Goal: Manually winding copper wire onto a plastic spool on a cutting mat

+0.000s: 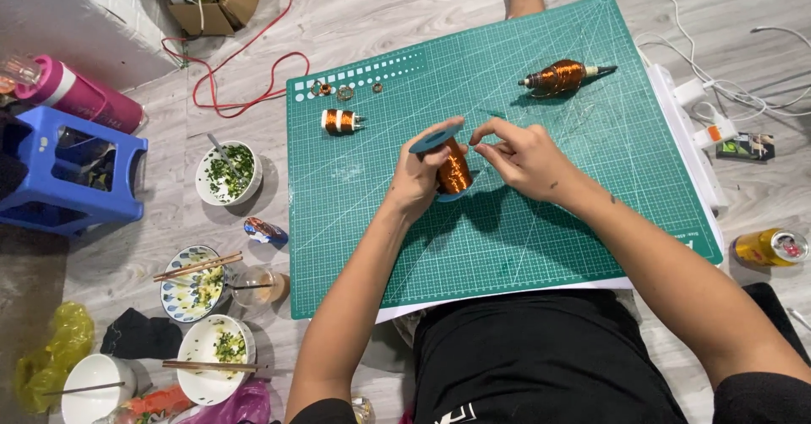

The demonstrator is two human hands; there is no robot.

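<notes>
My left hand [416, 175] grips a spool of copper wire [454, 169] with blue flanges, held tilted over the middle of a green cutting mat [507, 238]. Beside the spool, my right hand [524, 155] has its fingertips pinched close to the spool's upper flange; whether a thin wire runs between them is too fine to see. A small copper-wound coil [340, 121] lies on the mat's upper left. A larger spindle-shaped copper winding [559, 76] lies at the upper right. A few small metal rings [345, 92] sit near the mat's top left.
Left of the mat on the wooden floor stand bowls with food and chopsticks [196, 270], a glass [253, 287], a blue plastic stool [68, 171] and a pink bottle [80, 95]. A red cable [245, 61] loops at the back. A power strip [705, 120] and a yellow can [769, 247] lie to the right.
</notes>
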